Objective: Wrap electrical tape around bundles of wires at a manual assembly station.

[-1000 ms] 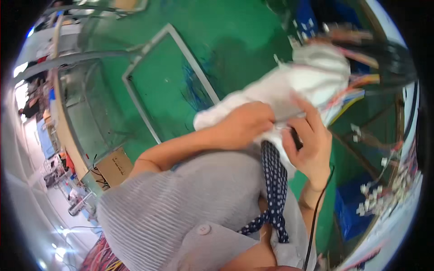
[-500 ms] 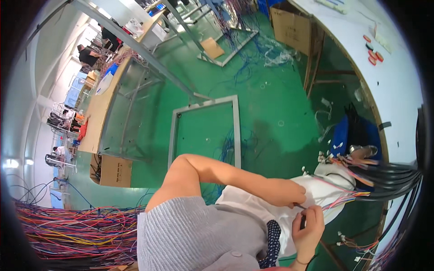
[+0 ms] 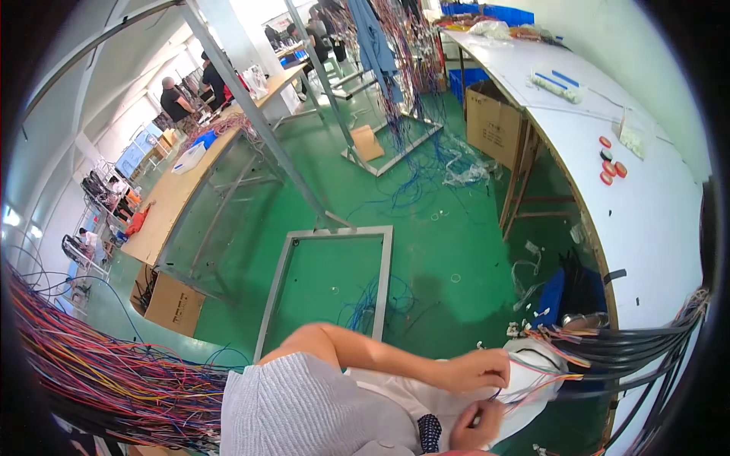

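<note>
Trailing across white cloth [image 3: 437,401], thin coloured wires [image 3: 549,378] run from smooth black cables [image 3: 639,346] to near my left hand [image 3: 477,371]: back up, fingers bent inward. Right hand [image 3: 479,425] blurred, half-curled, nearer me. Whether either grips a wire, I cannot tell. Ribbed grey sleeve [image 3: 289,403]. White table [image 3: 646,228] at right; green floor [image 3: 426,251], metal frame [image 3: 385,273] ahead.

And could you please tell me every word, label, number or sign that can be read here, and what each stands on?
None can be read.
Right cardboard box, below the white table: print too small.
Left cardboard box, below the wooden table: dark marks too blurred.
</note>
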A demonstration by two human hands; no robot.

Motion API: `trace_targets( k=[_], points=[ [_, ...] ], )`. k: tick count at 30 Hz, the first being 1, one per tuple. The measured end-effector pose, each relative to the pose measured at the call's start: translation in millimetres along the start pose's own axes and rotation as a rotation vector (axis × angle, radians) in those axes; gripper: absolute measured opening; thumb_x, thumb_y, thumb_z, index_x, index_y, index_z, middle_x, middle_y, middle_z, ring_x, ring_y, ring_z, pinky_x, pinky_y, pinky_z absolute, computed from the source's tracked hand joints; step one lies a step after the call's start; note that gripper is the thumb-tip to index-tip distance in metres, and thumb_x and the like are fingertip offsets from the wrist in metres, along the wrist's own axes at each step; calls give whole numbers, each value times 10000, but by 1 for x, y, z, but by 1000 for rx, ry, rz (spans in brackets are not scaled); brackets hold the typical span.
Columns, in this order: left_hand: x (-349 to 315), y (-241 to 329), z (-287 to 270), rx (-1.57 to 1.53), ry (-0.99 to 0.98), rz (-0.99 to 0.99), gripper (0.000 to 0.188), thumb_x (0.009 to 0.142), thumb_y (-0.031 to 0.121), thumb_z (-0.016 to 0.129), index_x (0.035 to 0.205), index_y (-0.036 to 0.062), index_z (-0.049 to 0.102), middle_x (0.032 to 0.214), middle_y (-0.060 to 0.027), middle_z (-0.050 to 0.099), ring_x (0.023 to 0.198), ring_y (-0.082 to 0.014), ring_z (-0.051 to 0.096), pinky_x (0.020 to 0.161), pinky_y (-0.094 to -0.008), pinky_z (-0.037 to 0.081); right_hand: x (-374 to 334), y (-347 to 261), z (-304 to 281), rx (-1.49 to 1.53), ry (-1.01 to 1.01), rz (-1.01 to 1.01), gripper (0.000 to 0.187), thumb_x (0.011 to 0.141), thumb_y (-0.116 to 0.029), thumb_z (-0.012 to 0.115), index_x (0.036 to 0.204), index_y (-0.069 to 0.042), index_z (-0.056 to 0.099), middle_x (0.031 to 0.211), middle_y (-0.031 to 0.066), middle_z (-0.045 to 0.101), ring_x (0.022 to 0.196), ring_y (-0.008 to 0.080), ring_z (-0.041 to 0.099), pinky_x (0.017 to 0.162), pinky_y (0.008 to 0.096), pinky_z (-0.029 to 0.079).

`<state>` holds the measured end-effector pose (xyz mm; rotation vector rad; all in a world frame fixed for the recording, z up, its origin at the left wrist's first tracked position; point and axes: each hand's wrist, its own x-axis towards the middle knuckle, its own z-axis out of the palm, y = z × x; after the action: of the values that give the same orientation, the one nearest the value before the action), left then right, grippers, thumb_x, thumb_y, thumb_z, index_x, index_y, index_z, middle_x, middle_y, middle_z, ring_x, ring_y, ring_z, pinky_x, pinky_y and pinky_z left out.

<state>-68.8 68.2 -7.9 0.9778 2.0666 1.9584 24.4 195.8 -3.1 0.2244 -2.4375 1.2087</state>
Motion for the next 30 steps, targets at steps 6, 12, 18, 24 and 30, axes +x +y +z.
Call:
trace_targets(
  k=[6,12,18,24,30],
  points=[
    [6,15,-5,-152,-136,-397,109,850,126,624,903,35,595,833,-37,565,710,-98,507,617,-262,417,-18,30,8,161,85,66,110,858,-92,605,789,-7,614,680,129,515,603,262,493,542,371,404],
    [-5,-1,-13,67,-355,-215,159,807,111,645,935,26,603,853,-74,560,727,-160,540,618,-292,425,-17,41,-5,191,2,-12,136,865,-102,604,771,-4,601,672,110,506,570,221,449,519,320,373],
    [-20,5,-8,70,-204,-113,179,800,121,657,936,17,606,849,-96,564,746,-223,541,631,-345,419,-12,47,-7,268,-84,-89,125,865,-104,603,782,-11,597,688,90,500,570,194,431,514,308,359],
    [-11,-25,23,-72,-16,-46,197,725,166,717,881,48,692,738,-73,596,699,-211,564,621,-328,440,-10,38,-21,243,-168,-20,198,903,-138,540,796,4,627,792,169,598,753,298,552,790,420,440],
    [-23,-25,26,-310,230,-346,187,788,215,688,919,86,722,795,-64,680,636,-141,583,559,-282,446,11,15,-22,276,-229,-61,293,925,-175,494,753,8,645,708,156,612,643,312,559,637,413,456]
  ],
)
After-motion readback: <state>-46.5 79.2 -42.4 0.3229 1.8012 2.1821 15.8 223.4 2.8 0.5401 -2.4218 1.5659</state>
